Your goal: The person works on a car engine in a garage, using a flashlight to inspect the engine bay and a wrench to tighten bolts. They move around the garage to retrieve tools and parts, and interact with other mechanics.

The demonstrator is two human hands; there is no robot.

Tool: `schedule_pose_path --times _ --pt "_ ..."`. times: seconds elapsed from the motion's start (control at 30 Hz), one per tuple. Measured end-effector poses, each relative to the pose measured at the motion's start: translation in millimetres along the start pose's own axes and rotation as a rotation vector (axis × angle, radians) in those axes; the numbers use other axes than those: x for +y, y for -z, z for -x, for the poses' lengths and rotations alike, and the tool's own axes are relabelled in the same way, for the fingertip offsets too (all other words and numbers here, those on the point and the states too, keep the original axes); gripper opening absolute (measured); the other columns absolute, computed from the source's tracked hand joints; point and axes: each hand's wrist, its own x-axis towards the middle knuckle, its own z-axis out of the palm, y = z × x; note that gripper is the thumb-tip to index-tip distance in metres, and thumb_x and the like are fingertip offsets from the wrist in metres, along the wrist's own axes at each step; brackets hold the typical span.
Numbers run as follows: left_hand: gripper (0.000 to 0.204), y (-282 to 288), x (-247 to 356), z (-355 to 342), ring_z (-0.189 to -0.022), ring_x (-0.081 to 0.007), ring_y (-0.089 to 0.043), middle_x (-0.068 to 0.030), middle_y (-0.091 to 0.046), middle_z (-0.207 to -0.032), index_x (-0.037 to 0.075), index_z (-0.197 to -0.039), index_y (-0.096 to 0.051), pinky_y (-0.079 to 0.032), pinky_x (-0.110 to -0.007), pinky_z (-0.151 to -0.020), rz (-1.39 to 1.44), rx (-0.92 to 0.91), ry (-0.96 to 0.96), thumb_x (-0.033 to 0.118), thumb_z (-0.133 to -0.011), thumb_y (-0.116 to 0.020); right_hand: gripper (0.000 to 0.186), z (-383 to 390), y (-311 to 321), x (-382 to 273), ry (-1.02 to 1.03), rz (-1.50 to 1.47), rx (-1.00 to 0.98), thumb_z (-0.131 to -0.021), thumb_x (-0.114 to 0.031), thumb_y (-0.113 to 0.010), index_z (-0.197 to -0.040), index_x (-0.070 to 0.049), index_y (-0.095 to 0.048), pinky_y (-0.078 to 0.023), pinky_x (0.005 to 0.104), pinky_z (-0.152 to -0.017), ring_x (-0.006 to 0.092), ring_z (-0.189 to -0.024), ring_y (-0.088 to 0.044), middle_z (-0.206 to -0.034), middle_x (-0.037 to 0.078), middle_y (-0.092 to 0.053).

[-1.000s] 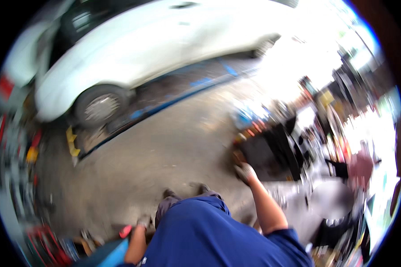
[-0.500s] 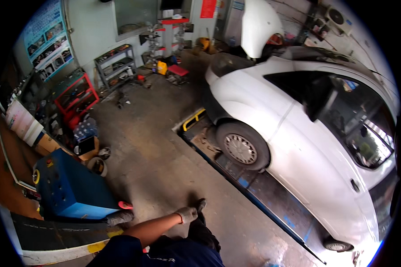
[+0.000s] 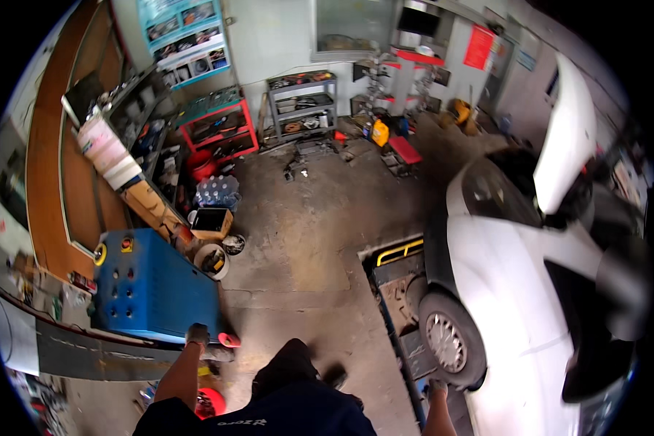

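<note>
My left hand (image 3: 197, 333), in a greyish glove, hangs in front of the blue control cabinet (image 3: 152, 286); its fingers look curled, and what they hold, if anything, is hidden. My right hand (image 3: 437, 389), also gloved, is low at the right beside the front wheel (image 3: 447, 339) of a white car (image 3: 517, 286); its fingers are too small and blurred to read. The car stands on a lift platform (image 3: 389, 304) with a yellow stop bar (image 3: 400, 251). Its bonnet (image 3: 564, 123) is raised.
Red tool cart (image 3: 216, 131), grey shelf cart (image 3: 301, 105) and wheel-alignment stand (image 3: 403, 80) line the back wall. Bottle packs (image 3: 218, 192), a carton (image 3: 211, 224) and buckets (image 3: 211, 260) sit left, beside a shelf. A yellow jug (image 3: 381, 132) and red pad (image 3: 405, 150) lie behind.
My view has swung toward the back wall, so the car now sits at the right and the blue cabinet lower left. My right arm has come back into view.
</note>
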Motion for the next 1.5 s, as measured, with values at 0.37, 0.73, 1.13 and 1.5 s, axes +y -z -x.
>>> schedule_pose_path --times 0.37,0.73,1.13,1.5 --pt "0.031 -190.6 102.6 -6.3 -0.073 -0.0263 -0.073 -0.0102 -0.078 -0.098 0.011 -0.119 -0.073 -0.056 -0.046 -0.066 -0.039 -0.745 0.474 0.036 -0.107 -0.057 0.028 -77.1 -260.1 -377.8 0.887 0.869 -0.329 -0.105 -0.033 -0.061 -0.112 -0.009 -0.075 -0.059 0.0431 -0.068 0.0238 -0.081 -0.076 -0.096 0.012 -0.078" --pt "0.02 -47.6 412.9 -391.3 -0.074 -0.0207 -0.068 -0.0053 -0.072 -0.081 0.008 -0.101 -0.074 -0.055 -0.035 -0.07 0.627 -0.161 0.149 0.021 -0.103 -0.058 0.017 -66.7 -400.5 -436.4 0.02 0.937 -0.3 -0.098 -0.025 -0.064 -0.097 -0.01 -0.072 -0.054 0.0443 -0.064 0.0245 -0.074 -0.067 -0.088 0.009 -0.073" --pt "0.029 -39.0 660.6 -587.6 -0.089 -0.0235 -0.072 -0.0067 -0.078 -0.1 0.011 -0.122 -0.073 -0.056 -0.036 -0.083 0.24 -0.595 0.042 0.027 -0.102 -0.061 0.015 -287.5 -671.0 -760.7 -0.05 0.217 -0.311 -0.095 -0.018 -0.065 -0.081 -0.012 -0.067 -0.047 0.0416 -0.053 0.0191 -0.06 -0.058 -0.071 0.005 -0.065" --pt "0.026 59.6 630.0 -726.5 -0.075 -0.0262 -0.069 -0.0135 -0.071 -0.089 0.004 -0.122 -0.067 -0.056 -0.041 -0.059 0.616 -0.517 0.732 0.02 -0.103 -0.059 0.027 -136.8 -1037.3 -1191.1 0.613 0.449 -0.462 -0.105 -0.023 -0.067 -0.119 -0.001 -0.072 -0.058 0.0334 -0.067 0.0179 -0.075 -0.068 -0.093 0.01 -0.074"
